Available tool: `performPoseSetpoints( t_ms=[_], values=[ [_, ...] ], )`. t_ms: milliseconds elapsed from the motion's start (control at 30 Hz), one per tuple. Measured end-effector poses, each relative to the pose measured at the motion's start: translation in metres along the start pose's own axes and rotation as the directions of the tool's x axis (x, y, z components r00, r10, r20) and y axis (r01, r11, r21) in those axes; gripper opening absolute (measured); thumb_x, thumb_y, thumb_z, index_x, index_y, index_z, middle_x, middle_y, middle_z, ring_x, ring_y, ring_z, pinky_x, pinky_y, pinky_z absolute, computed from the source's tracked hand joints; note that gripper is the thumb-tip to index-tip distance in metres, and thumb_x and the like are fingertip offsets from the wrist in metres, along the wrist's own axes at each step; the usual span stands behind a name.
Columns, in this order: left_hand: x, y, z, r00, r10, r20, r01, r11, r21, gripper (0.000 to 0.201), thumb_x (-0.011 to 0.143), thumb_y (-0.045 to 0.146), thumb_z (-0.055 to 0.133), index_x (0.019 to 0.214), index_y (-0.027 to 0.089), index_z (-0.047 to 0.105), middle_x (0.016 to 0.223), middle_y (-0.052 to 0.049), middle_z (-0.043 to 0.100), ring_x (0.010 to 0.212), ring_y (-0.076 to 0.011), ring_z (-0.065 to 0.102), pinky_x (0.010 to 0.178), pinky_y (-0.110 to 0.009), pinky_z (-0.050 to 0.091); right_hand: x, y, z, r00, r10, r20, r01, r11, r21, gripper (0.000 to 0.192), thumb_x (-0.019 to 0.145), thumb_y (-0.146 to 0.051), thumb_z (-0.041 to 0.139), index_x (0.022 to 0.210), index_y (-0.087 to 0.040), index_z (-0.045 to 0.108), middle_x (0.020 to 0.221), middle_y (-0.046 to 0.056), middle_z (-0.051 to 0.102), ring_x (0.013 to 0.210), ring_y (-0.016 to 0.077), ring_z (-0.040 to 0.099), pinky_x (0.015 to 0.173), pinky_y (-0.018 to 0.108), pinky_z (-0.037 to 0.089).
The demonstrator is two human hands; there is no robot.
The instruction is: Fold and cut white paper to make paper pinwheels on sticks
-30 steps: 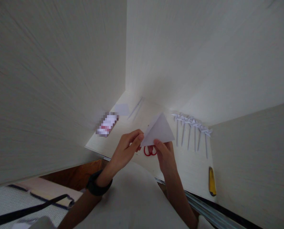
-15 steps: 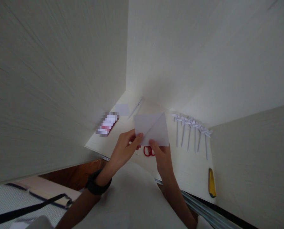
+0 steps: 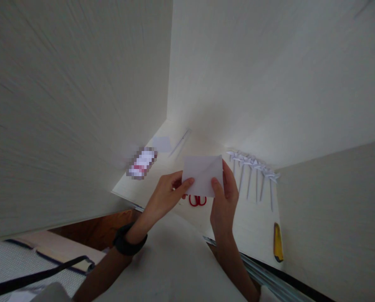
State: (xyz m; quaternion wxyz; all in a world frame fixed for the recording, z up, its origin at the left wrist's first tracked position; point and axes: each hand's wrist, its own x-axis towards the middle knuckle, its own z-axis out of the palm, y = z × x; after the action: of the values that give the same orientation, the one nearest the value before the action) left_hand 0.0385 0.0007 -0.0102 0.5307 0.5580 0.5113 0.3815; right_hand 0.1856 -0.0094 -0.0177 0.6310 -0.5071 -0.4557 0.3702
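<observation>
A small square of white paper [image 3: 203, 174] with a diagonal crease is held up above a pale desk [image 3: 253, 226]. My left hand [image 3: 165, 197] pinches its lower left edge between thumb and fingers. My right hand [image 3: 223, 201] grips its right side, thumb in front and fingers behind. A black band sits on my left wrist. Red scissor handles [image 3: 197, 201] lie on the desk just below the paper, partly hidden by it.
A row of several white folded paper pinwheels on sticks [image 3: 253, 172] lies at the right. A yellow utility knife [image 3: 278, 242] rests near the desk's front edge. A blurred card [image 3: 141, 163], a paper scrap [image 3: 161, 143] and a thin stick [image 3: 179, 142] lie at the back left. Pale walls enclose the desk.
The paper was a folded triangle, then opened out into a flat square. My right hand has shifted from the bottom edge up to the right side.
</observation>
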Motion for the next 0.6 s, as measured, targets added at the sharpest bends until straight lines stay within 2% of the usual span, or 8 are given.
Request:
performPoseSetpoints(
  t_ms=[100,233,400,500,600],
  values=[
    [0.0,-0.001,0.001,1.0,-0.023,-0.013,0.023,1.0,-0.015,0.037,0.086,0.049,0.053,0.069,0.016,0.058,0.059,0.0,0.058,0.05,-0.0125,0.054,0.049,-0.023,0.041,-0.002,0.002,-0.001,0.999,-0.017,0.029,0.018,0.998,-0.055,0.043,0.088,-0.026,0.057,0.13,-0.029,0.058,0.135,0.005,0.06,0.121,0.0233,0.057,0.098,0.042,0.048],
    [0.0,-0.004,0.002,0.999,-0.048,-0.001,0.048,0.997,-0.068,0.04,0.084,0.051,0.055,0.067,0.015,0.059,0.058,0.0,0.058,0.051,-0.0125,0.054,0.049,-0.023,0.041,-0.002,0.003,-0.002,0.998,-0.03,0.048,0.032,0.999,-0.032,0.042,0.087,-0.025,0.059,0.129,-0.029,0.058,0.134,0.005,0.062,0.119,0.0226,0.06,0.096,0.039,0.051],
    [-0.002,-0.003,0.005,0.994,-0.103,-0.029,0.1,0.992,-0.078,0.042,0.083,0.054,0.056,0.07,0.014,0.062,0.058,-0.001,0.057,0.054,-0.0133,0.053,0.047,-0.022,0.039,-0.006,0.002,0.001,0.998,0.027,0.055,-0.026,1.0,-0.013,0.043,0.086,-0.027,0.062,0.129,-0.027,0.058,0.134,0.008,0.062,0.117,0.0237,0.061,0.096,0.043,0.052],
    [-0.003,-0.001,0.006,0.995,-0.089,-0.041,0.086,0.993,-0.085,0.041,0.085,0.052,0.055,0.073,0.014,0.064,0.058,0.0,0.056,0.055,-0.0127,0.052,0.046,-0.021,0.038,-0.011,0.0,0.005,0.991,0.05,0.128,-0.06,0.995,0.078,0.041,0.088,-0.026,0.06,0.128,-0.028,0.058,0.129,0.008,0.066,0.114,0.0228,0.064,0.095,0.042,0.052],
    [-0.003,0.002,0.007,0.997,-0.068,-0.039,0.064,0.993,-0.102,0.041,0.087,0.05,0.054,0.069,0.014,0.063,0.054,0.001,0.055,0.051,-0.0117,0.051,0.046,-0.021,0.037,-0.013,-0.004,0.006,0.984,0.03,0.178,-0.044,0.996,0.077,0.035,0.09,-0.025,0.058,0.124,-0.029,0.061,0.125,0.006,0.068,0.11,0.0214,0.065,0.093,0.04,0.053]
  ],
)
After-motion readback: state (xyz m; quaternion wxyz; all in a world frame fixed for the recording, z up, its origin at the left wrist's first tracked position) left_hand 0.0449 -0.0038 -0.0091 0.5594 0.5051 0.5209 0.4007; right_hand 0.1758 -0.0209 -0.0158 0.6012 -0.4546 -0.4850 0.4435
